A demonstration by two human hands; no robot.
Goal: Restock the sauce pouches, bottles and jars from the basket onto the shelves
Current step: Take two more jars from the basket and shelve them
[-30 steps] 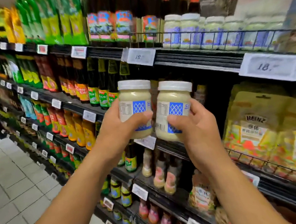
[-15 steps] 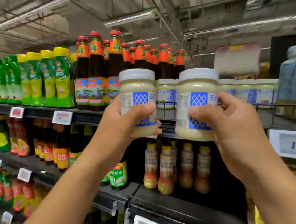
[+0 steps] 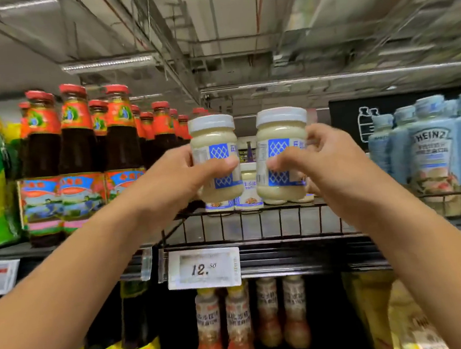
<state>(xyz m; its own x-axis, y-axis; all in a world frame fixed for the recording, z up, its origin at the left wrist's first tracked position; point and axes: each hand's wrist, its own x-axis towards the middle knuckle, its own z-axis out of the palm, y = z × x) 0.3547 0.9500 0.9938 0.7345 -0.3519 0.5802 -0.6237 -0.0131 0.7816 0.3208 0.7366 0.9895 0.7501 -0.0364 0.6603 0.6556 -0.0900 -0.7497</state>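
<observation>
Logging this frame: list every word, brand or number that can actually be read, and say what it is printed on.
"12.50": the price tag on the shelf edge under the wire rack.
"HEINZ": the pale blue bottle at right.
Too blurred to read: the labels on the left jar, the right jar, the red-capped bottles and the dressing bottles below.

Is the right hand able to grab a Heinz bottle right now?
Probably not yet: the right hand grips a jar. The Heinz bottles stand just beside it, with nothing in between.
</observation>
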